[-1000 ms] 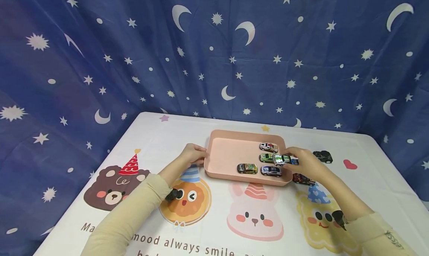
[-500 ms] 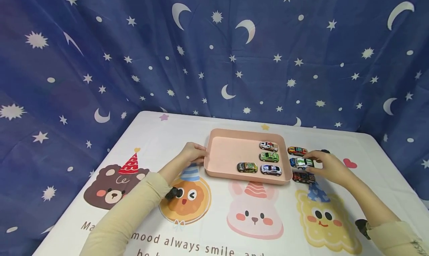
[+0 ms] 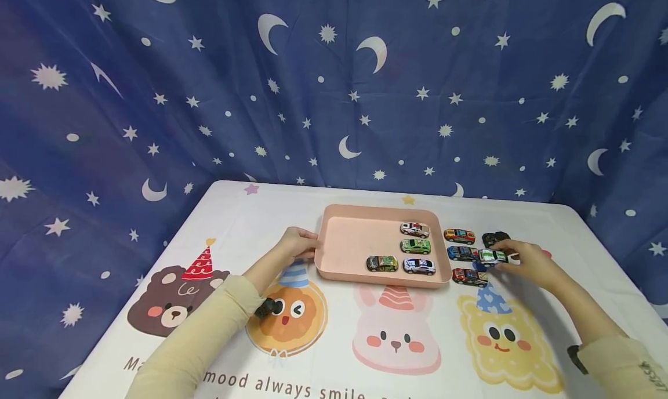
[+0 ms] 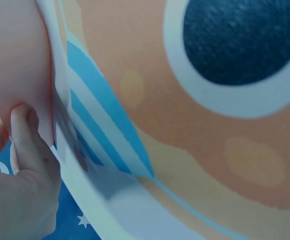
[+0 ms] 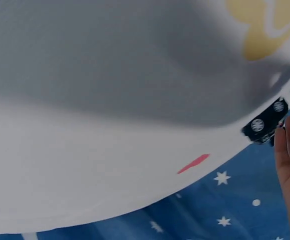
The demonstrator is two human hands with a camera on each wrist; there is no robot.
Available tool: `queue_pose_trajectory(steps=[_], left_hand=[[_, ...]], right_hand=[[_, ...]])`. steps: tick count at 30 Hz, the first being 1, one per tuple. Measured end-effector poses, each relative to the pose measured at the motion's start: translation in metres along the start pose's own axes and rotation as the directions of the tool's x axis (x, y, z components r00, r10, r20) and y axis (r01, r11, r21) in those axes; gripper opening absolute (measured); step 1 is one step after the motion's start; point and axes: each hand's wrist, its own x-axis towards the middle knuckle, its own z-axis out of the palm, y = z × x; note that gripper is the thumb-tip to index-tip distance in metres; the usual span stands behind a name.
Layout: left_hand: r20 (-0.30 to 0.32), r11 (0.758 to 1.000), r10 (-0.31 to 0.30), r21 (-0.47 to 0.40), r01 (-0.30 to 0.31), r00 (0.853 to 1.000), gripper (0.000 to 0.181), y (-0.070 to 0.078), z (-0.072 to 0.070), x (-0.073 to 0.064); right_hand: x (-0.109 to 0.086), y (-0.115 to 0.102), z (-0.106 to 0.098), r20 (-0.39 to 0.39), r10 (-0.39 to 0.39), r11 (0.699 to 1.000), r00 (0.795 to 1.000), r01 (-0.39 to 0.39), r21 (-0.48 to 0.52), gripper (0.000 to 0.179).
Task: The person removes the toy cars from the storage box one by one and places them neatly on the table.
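In the head view my left hand (image 3: 298, 245) pinches the left rim of a shallow pink tray (image 3: 341, 245); the left wrist view shows its thumb and fingers on the tray's wall (image 4: 22, 65). My right hand (image 3: 529, 263) pinches a green-and-white toy car (image 3: 492, 257) to the right of the tray. Beside that car are a blue toy car (image 3: 462, 253), a red-and-yellow one (image 3: 459, 235), a dark red one (image 3: 469, 276) and a black one (image 3: 494, 238). The right wrist view catches the right hand's fingers (image 5: 282, 150) near the black car's wheels.
Inside the tray's right part stand several toy cars: a white-and-red one (image 3: 414, 229), a green one (image 3: 416, 246), a white-and-blue one (image 3: 419, 265) and a dark yellow-green one (image 3: 382, 263). A white cartoon-printed cloth (image 3: 334, 335) covers the table; a blue starry curtain (image 3: 292, 97) hangs behind.
My right hand has carried the green-and-white car rightward from over the tray's right side, past the blue car. The left hand keeps its hold on the tray. The head view has shifted slightly.
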Motion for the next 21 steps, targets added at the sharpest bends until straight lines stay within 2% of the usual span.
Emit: queue_pose_trajectory(steps=[10, 21], left_hand=[[-0.017, 1.0, -0.007, 0.015, 0.007, 1.0, 0.031, 0.0, -0.003, -0.001], [0.008, 1.0, 0.0, -0.004, 0.0, 1.0, 0.031, -0.002, -0.001, 0.0]], right_hand=[[0.002, 0.024, 0.002, 0.037, 0.057, 0.996, 0.998, -0.055, -0.065, 0.035], [0.004, 0.031, 0.004, 0.073, 0.092, 0.994, 0.993, -0.087, -0.07, 0.034]])
